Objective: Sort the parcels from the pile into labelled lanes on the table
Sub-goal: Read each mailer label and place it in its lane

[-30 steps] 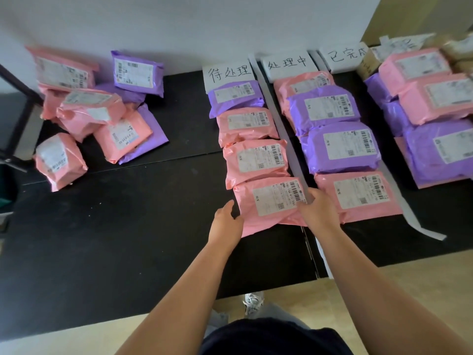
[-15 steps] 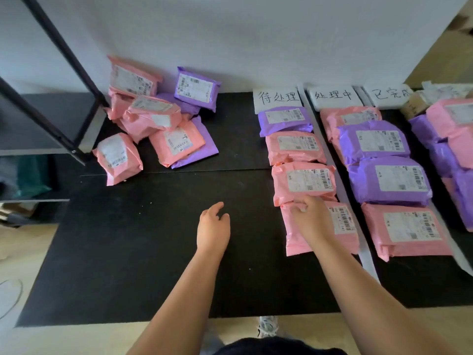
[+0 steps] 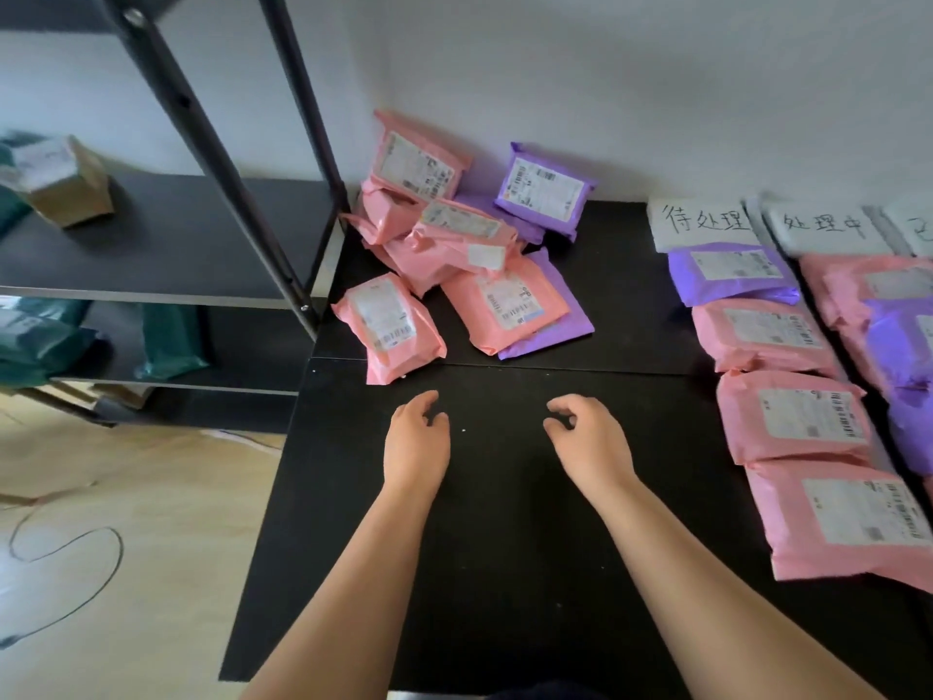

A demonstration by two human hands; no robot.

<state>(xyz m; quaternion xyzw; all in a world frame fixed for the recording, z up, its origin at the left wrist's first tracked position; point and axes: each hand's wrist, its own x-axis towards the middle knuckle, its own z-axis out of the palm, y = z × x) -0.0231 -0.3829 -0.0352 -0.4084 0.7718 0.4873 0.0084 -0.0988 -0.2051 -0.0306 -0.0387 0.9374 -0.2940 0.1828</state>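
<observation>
A pile of pink and purple parcels [image 3: 454, 255] lies at the table's far left corner against the wall. Its nearest pink parcel [image 3: 386, 325] sits just beyond my left hand [image 3: 416, 439]. My right hand [image 3: 588, 439] hovers beside it over the bare black table [image 3: 505, 548]. Both hands are empty with loosely curled fingers. On the right, the first lane under its handwritten label [image 3: 704, 224] holds one purple parcel [image 3: 732, 272] and three pink ones, the nearest pink parcel [image 3: 843, 522] at the front. A second lane label [image 3: 825, 227] stands beside it.
A black metal shelf rack [image 3: 202, 194] stands left of the table, with a brown box [image 3: 63, 181] and green bags [image 3: 171, 341] on it. A thin cable [image 3: 65, 548] lies on the wooden floor. The second lane's parcels [image 3: 888, 315] are cut off at the right edge.
My right hand has let go of the pink parcel at the front of the first lane. Both hands have moved left toward the pile, and my view has swung left.
</observation>
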